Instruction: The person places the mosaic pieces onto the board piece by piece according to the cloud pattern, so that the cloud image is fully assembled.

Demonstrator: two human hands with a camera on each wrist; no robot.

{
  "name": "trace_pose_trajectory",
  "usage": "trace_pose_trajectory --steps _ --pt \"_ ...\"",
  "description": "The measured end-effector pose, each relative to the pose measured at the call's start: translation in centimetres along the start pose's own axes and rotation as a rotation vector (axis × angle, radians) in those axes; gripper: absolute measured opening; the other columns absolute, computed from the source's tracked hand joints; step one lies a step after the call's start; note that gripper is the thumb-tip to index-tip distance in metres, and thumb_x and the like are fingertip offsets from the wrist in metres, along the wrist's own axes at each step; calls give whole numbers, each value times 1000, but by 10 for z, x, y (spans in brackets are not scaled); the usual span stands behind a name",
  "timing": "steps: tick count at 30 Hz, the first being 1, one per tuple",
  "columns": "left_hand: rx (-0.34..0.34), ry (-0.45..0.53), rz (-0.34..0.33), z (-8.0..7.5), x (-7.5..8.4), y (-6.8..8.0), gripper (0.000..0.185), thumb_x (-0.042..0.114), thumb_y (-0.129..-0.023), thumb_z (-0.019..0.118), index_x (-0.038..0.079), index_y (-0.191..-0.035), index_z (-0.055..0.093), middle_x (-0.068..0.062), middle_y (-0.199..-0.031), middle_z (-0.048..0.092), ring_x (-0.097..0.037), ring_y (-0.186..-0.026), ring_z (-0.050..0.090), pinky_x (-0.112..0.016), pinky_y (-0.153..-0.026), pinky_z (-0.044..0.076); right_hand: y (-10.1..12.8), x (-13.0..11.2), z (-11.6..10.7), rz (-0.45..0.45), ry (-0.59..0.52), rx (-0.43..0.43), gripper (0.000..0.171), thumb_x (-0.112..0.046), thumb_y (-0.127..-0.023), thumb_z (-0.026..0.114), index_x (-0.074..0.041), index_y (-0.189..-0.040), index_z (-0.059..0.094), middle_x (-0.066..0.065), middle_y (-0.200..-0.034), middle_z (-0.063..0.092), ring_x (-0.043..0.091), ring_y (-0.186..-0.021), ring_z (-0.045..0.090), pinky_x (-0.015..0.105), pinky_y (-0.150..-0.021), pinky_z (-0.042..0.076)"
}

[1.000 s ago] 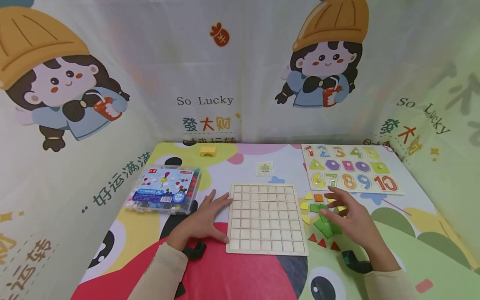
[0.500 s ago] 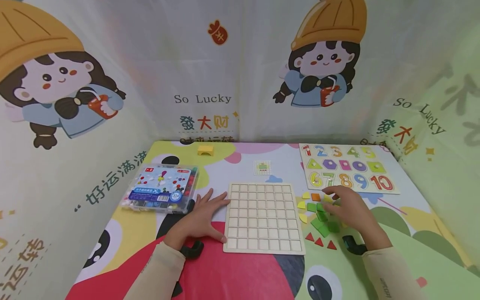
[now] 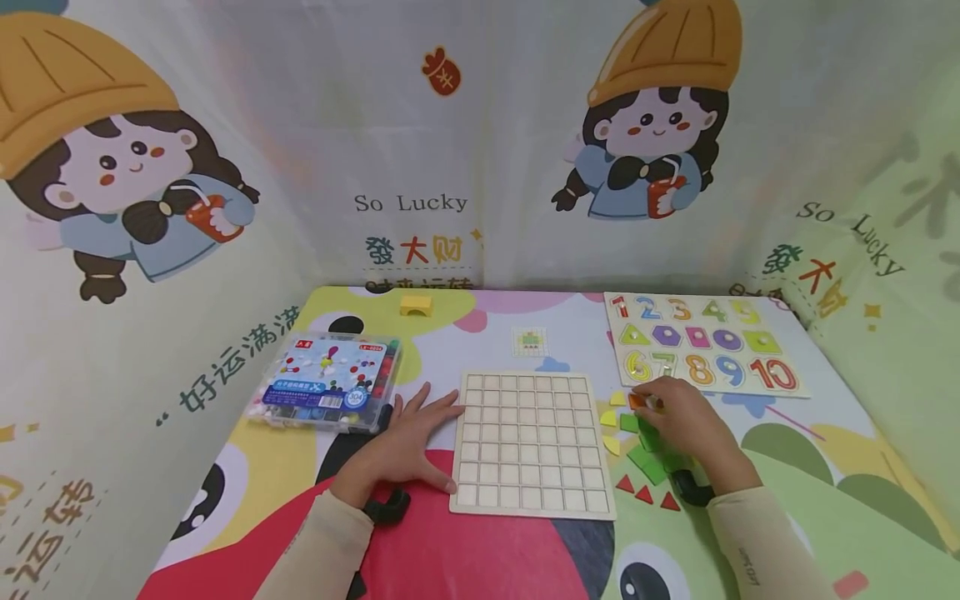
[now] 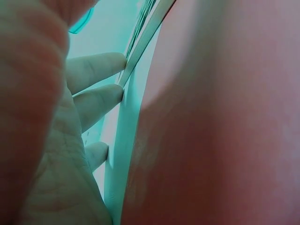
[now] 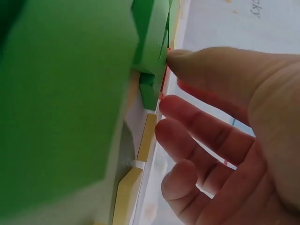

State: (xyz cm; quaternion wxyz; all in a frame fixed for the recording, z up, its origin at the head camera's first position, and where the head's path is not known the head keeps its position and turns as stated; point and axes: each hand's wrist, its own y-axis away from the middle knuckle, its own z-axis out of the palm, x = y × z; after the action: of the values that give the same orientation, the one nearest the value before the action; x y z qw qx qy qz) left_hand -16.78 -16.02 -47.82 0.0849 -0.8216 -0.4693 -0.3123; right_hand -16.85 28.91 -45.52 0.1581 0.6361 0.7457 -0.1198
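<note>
My left hand (image 3: pixel 401 446) lies spread beside a wooden grid board (image 3: pixel 534 446), its thumb and a fingertip at the board's left edge. The left wrist view has its fingers (image 4: pixel 101 70) straight near that edge. To the board's right, my right hand (image 3: pixel 693 425) pinches a small orange square tile (image 3: pixel 636 401) between thumb and index finger. In the right wrist view the thumb partly hides this tile, and the other fingers (image 5: pixel 201 131) are bent and hold nothing. Green tiles (image 3: pixel 647 463) lie under and beside the hand. Yellow rounded pieces (image 3: pixel 611 446) and red triangles (image 3: pixel 644 493) lie around them.
Behind the board lies a small pattern card (image 3: pixel 530 342). A number puzzle board (image 3: pixel 701 385) is at the back right. On the left sits a clear plastic box (image 3: pixel 326 379) of coloured parts, with a yellow arch block (image 3: pixel 416 306) farther back. Printed cloth walls surround the table.
My right hand has come down over the pieces, and its thumb and index finger have closed on the orange square tile. The left hand stays at the board's edge.
</note>
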Motion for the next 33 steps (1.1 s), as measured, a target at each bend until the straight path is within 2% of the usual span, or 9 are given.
trace_pose_trajectory --steps 10,20,33 --pt "5 4 8 -1 2 -1 111 55 -66 96 25 -161 46 3 -176 28 -39 -167 -1 -74 -127 -7 -1 -1 0 18 14 -7 35 -17 -95 79 -2 -127 75 16 -112 73 28 -95 64 54 -88 58" --pt "1 1 -1 -1 1 0 112 56 -66 96 26 -161 46 3 -177 27 -38 -167 -1 -73 -127 -8 0 -2 5 -30 136 7 28 -20 -98 77 -2 -119 77 15 -110 70 34 -103 66 58 -95 57" --pt "2 7 7 -3 3 2 113 56 -66 96 26 -162 45 3 -177 26 -38 -167 -2 -73 -127 -9 3 -3 5 -66 189 30 27 -16 -98 77 -2 -121 76 15 -107 68 33 -100 63 56 -94 58"
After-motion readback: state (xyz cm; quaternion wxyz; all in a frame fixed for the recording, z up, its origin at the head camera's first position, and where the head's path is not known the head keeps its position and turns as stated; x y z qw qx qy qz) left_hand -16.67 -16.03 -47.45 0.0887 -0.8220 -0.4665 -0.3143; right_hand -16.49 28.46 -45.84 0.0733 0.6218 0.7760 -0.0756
